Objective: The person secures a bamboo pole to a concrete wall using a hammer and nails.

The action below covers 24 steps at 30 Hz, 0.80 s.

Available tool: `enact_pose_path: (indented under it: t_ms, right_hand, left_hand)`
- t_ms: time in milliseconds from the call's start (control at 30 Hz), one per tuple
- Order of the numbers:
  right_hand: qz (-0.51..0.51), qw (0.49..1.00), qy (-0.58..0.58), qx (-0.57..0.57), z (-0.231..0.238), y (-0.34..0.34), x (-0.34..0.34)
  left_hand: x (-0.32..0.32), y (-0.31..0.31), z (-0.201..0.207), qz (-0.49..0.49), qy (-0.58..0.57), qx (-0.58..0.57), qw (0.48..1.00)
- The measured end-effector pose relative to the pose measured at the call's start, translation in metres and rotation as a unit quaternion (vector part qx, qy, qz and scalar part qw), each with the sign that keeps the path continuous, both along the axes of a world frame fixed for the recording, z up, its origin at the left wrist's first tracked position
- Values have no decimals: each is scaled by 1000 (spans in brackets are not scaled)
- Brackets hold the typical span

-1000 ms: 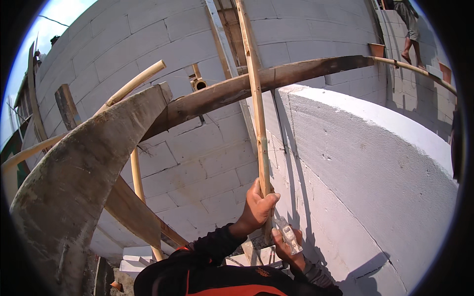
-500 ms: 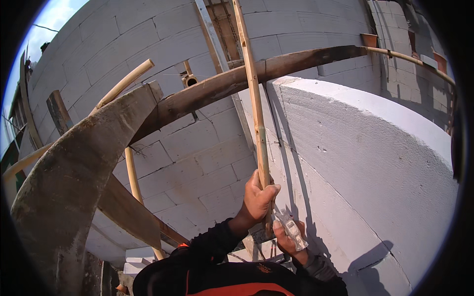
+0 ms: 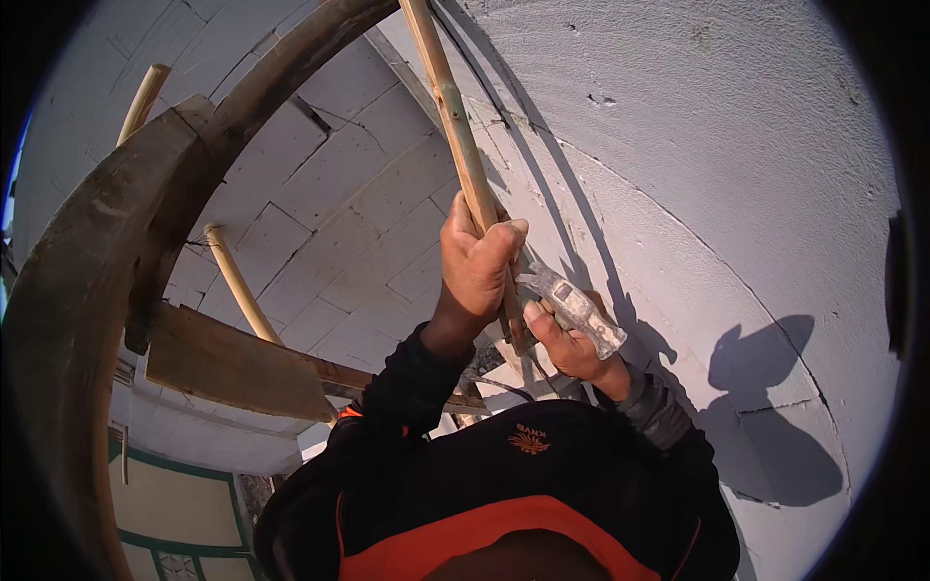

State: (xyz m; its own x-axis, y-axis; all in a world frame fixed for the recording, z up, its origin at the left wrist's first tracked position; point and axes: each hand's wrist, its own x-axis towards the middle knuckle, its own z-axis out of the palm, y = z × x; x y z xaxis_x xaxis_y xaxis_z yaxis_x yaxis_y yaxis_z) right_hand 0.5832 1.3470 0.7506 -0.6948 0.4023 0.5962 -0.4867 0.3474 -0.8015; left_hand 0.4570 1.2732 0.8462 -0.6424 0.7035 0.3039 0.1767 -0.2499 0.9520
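A long bamboo strip (image 3: 448, 107) slants down from the top edge towards my chest. My left hand (image 3: 473, 261) is closed round it near its lower end, thumb bent across the front. Just right of that lower end, my right hand (image 3: 572, 351) grips a hammer. The hammer's worn, whitish metal head (image 3: 573, 305) stands above my fingers, its split claw end towards the strip. Most of the hammer's handle is hidden by my hand. The strip's foot ends between my two hands, close to the hammer.
A white block wall (image 3: 697, 165) rises on the right, with shadows on it. Dark curved boards (image 3: 73, 281) arch along the left. Below them lie a shorter plank (image 3: 237, 363) and a bamboo pole (image 3: 237, 281). Another block wall (image 3: 344, 232) stands beyond.
The view has tilted down and turned, so the walls and boards have shifted. Both hands keep their grips on the strip and the hammer. More of the hammer head shows now.
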Motion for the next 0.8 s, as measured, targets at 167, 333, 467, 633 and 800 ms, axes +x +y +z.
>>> enact_pose_path:
  t_ms: [167,333,467,633,800]
  right_hand:
    - [-15,994,74,-79,-12,-9,8]
    - [11,997,42,-69,-11,1,-2]
    - [30,990,-2,-138,-15,3,1]
    - [56,989,38,-134,-27,-5,-5]
    - [61,977,-2,-204,-33,-8,15]
  left_hand:
    - [13,1,7,2,-2,-9,1000]
    - [5,5,0,11,17,21,1000]
    - [16,5,-13,31,-18,-12,999]
    - [8,-14,-24,50,-5,-39,998]
    - [-4,-37,-19,14,-6,-53,998]
